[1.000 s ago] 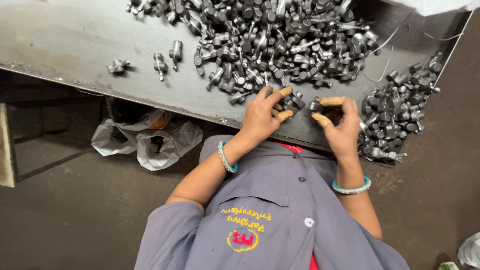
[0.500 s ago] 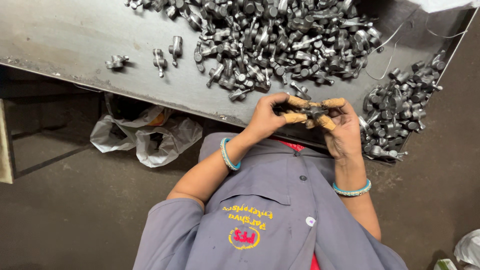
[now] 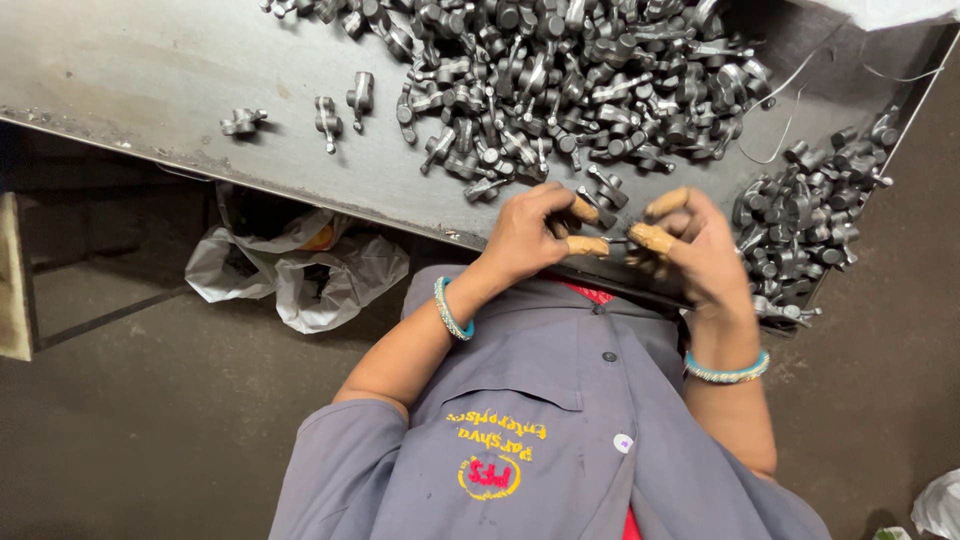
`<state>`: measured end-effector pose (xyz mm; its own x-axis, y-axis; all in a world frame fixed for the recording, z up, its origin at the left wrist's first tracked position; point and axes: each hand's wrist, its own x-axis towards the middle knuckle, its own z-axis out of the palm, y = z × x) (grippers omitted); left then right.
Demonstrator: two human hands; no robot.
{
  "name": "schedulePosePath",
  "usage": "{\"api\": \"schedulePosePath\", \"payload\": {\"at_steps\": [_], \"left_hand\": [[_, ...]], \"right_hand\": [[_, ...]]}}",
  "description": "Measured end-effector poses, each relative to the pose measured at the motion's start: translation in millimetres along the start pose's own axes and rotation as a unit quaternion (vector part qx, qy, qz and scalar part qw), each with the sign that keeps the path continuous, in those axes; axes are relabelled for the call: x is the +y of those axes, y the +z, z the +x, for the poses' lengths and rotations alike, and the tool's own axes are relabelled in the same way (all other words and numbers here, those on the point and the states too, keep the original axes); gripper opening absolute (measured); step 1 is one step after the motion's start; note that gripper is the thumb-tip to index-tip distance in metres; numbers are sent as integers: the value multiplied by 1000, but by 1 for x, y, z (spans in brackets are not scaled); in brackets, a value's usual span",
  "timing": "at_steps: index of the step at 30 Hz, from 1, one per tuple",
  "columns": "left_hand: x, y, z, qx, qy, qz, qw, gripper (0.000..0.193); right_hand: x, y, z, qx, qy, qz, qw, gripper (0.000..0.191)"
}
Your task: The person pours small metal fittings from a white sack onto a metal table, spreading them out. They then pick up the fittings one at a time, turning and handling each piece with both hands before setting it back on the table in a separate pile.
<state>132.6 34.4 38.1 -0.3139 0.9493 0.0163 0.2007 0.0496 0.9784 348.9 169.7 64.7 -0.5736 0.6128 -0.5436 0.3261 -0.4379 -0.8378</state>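
Both hands pinch one small metal part.
Left hand [image 3: 525,235] and right hand [image 3: 700,250], taped fingers [image 3: 588,245] pressed on dark part [image 3: 618,240]; grey forged pile [image 3: 580,80] on steel worktop [image 3: 150,70].

Left hand [image 3: 528,232] and right hand [image 3: 700,245] meet at the near edge of the metal table [image 3: 150,70], pinching a small dark part [image 3: 618,241] between taped fingertips [image 3: 588,245]. Big pile [image 3: 560,80] of parts behind, smaller pile [image 3: 810,210] right. Plastic bag [image 3: 300,275] on floor.
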Motion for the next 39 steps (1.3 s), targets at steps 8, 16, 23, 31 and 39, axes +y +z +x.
{"api": "schedulePosePath", "payload": {"at_steps": [8,16,23,31,39], "left_hand": [[-6,-5,0,59,57,99,992,49],[-20,3,-3,56,30,128,990,45],[-5,3,1,18,-5,95,995,47],[-1,3,-2,7,-6,207,978,30],[-4,4,-12,-1,-8,240,971,23]], "right_hand": [[-58,27,11,14,-259,26,965,35],[-11,44,4,141,-296,-464,823,22],[-14,34,-11,149,-274,-418,853,23],[-22,58,10,100,-355,-495,787,31],[23,14,6,115,-249,-225,935,31]]}}
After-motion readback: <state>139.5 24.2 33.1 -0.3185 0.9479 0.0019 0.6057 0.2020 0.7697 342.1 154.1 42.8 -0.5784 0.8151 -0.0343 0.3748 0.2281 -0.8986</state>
